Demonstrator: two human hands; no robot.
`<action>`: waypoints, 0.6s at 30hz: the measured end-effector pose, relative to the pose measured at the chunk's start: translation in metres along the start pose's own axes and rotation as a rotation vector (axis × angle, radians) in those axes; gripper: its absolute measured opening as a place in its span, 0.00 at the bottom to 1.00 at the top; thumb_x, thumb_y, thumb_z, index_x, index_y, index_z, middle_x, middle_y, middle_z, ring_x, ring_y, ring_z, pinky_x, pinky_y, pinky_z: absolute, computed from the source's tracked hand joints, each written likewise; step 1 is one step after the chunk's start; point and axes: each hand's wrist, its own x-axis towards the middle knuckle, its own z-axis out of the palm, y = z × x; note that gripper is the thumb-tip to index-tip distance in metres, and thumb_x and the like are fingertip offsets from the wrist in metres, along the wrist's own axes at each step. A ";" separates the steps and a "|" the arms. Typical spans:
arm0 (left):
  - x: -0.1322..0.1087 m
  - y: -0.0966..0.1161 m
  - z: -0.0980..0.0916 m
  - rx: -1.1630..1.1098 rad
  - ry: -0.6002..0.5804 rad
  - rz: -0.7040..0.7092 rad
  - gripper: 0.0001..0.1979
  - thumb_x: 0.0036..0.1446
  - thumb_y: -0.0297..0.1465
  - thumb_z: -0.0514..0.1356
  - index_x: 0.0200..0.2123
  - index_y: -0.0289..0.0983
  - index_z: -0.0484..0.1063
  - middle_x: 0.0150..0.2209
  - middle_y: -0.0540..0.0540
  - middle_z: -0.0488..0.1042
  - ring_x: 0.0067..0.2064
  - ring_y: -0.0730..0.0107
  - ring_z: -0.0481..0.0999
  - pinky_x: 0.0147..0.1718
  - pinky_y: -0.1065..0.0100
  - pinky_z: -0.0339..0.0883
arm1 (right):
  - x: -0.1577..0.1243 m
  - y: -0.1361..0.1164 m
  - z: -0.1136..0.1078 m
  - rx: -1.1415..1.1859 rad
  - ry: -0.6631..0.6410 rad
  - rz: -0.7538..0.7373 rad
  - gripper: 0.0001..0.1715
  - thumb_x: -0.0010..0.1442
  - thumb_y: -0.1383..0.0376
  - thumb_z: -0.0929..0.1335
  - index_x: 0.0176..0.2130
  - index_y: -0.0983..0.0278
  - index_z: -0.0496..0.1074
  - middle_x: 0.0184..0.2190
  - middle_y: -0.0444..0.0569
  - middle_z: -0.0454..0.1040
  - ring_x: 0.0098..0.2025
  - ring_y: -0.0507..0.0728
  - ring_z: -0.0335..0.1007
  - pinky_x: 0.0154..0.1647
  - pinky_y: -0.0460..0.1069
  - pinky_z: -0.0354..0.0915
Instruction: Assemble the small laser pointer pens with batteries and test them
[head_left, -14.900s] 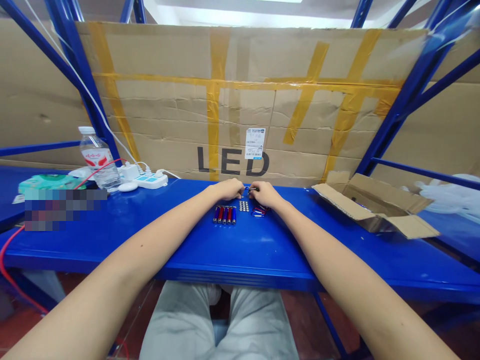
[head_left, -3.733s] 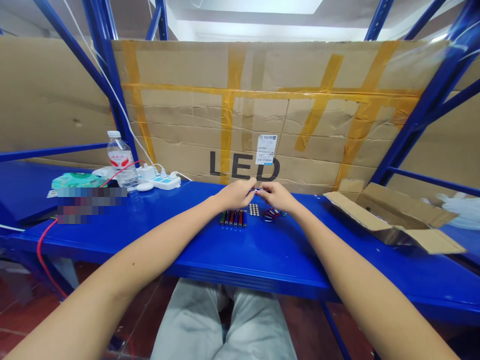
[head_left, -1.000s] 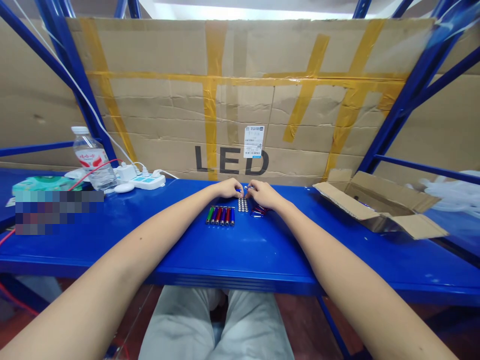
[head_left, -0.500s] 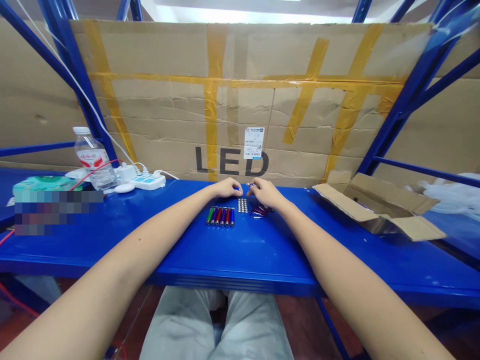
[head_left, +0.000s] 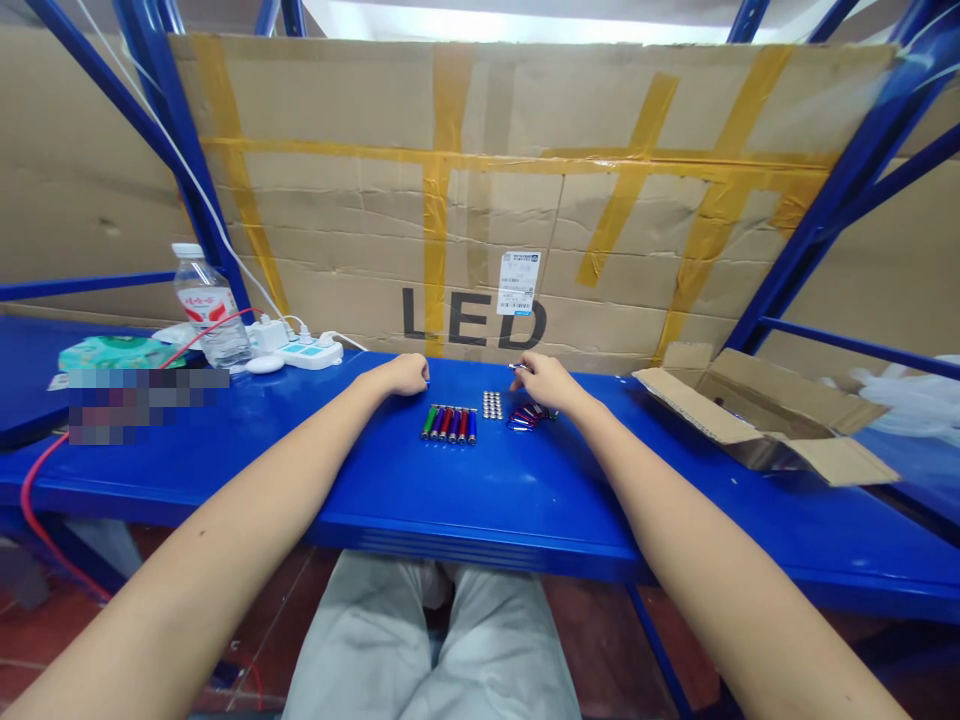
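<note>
My left hand [head_left: 409, 374] is closed at the back of the blue table, behind and left of the row of tubes. A bit of blue shows at its fingertips, but the fist hides the rest. My right hand [head_left: 546, 380] pinches a small shiny piece [head_left: 516, 367] whose kind I cannot make out. Several metallic tubes [head_left: 448, 425] in green, purple, red and blue lie side by side in front of my hands. Right of them, small silver button cells [head_left: 492, 405] form a neat grid. Red and blue carabiner clips [head_left: 529, 417] are piled just below my right hand.
An open cardboard box [head_left: 780, 410] stands on the right of the table [head_left: 480, 500]. On the left are a water bottle [head_left: 211, 310], a white power strip [head_left: 311, 350] and a teal packet [head_left: 120, 352]. A large cardboard sheet [head_left: 360, 220] closes off the back.
My left hand has moved left, away from my right hand, and is now well apart from it. The right hand stays near the clips. The camera view has shifted slightly.
</note>
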 end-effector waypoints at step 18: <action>-0.008 -0.006 -0.020 -0.257 -0.164 0.052 0.08 0.39 0.29 0.64 0.28 0.36 0.74 0.20 0.50 0.73 0.24 0.71 0.70 0.28 0.70 0.64 | -0.003 -0.004 -0.003 -0.006 -0.022 0.024 0.10 0.63 0.69 0.62 0.29 0.63 0.67 0.31 0.48 0.80 0.31 0.53 0.70 0.30 0.45 0.59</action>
